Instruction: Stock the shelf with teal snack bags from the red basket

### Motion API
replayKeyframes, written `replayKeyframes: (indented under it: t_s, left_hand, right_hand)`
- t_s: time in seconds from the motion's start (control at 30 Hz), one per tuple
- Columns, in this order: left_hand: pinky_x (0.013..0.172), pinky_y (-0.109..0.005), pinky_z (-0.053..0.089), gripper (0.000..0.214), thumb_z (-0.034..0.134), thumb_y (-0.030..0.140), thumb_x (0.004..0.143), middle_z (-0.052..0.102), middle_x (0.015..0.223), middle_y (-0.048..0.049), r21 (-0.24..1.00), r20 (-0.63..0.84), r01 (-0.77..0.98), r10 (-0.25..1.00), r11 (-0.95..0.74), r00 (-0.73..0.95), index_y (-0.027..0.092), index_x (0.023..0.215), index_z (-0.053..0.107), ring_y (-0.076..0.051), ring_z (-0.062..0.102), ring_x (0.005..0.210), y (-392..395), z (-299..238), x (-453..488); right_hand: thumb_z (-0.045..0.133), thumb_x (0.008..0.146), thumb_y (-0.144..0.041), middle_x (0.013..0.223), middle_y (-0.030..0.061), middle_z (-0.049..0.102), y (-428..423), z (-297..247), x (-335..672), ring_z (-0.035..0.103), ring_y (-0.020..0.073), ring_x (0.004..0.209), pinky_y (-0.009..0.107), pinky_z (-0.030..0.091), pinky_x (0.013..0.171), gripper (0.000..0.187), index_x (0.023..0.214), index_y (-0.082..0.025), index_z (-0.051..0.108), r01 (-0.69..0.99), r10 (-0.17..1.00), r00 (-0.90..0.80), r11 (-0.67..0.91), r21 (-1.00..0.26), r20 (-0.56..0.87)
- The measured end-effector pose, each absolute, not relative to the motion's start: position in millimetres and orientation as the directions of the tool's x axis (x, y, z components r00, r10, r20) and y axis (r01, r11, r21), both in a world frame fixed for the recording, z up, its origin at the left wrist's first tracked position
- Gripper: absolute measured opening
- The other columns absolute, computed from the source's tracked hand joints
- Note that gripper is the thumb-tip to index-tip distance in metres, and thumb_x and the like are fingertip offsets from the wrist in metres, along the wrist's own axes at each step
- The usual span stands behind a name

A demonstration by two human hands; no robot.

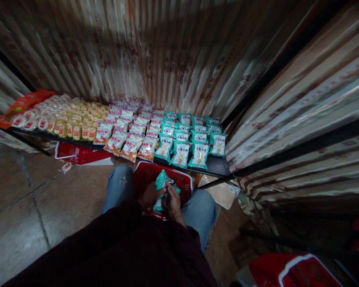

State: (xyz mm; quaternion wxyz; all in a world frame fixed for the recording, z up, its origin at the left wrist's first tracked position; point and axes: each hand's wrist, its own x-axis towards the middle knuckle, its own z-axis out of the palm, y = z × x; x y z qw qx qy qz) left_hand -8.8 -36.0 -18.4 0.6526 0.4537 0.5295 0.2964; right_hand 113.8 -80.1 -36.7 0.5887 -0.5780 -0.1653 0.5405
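I crouch before a low dark shelf (215, 165) with a red basket (179, 179) between my knees. Both hands are inside the basket, closed around a bunch of teal snack packets (161, 183). My left hand (149, 195) grips the bunch from the left, my right hand (174, 203) from the right. On the shelf just beyond lie rows of the same teal packets (191, 139), then red-and-white packets (131, 133), then yellow packets (66, 117) and orange packs (24, 103) at the far left.
A second red basket (77, 153) lies on the tiled floor under the shelf's left part, with a loose packet (66, 166) beside it. Another red basket (290, 271) sits at the lower right. Patterned curtains hang behind and right of the shelf.
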Motion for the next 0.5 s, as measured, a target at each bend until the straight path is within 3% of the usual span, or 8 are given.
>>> replayKeyframes:
  t_s: [0.13,0.3,0.5]
  left_hand:
    - [0.074,-0.03,0.051,0.058,0.088,0.035,0.048,0.072,0.089,-0.0078,0.847,-0.511,-0.04,0.831,0.531,0.219,0.012,0.096,0.066,-0.023,0.066,0.084,-35.6,-28.7,-12.9]
    - [0.075,-0.032,0.052,0.067,0.086,0.049,0.051,0.072,0.088,-0.0108,0.805,-0.533,-0.14,0.806,0.577,0.258,0.008,0.1,0.064,-0.024,0.067,0.083,-38.4,-34.6,-17.9]
    - [0.08,-0.037,0.054,0.071,0.086,0.052,0.05,0.073,0.089,-0.0122,0.748,-0.566,-0.232,0.78,0.622,0.267,0.01,0.103,0.065,-0.027,0.069,0.086,-42.0,-37.6,-17.7]
  right_hand:
    - [0.07,0.065,-0.044,0.106,0.0034,0.073,-79.4,-41.2,114.5,0.063,0.018,0.086,0.025,0.045,0.065,0.038,0.097,-0.024,0.076,-0.397,0.845,0.365,-0.238,-0.887,-0.39]
    - [0.069,0.066,-0.047,0.101,0.0052,0.074,-78.4,-50.7,114.7,0.064,0.0168,0.079,0.026,0.045,0.065,0.042,0.1,-0.022,0.074,-0.386,0.828,0.396,-0.242,-0.89,-0.396]
    - [0.067,0.067,-0.051,0.095,0.0056,0.075,-78.9,-58.4,114.6,0.065,0.0191,0.08,0.029,0.048,0.068,0.042,0.095,-0.02,0.075,-0.285,0.822,0.439,-0.255,-0.924,-0.362]
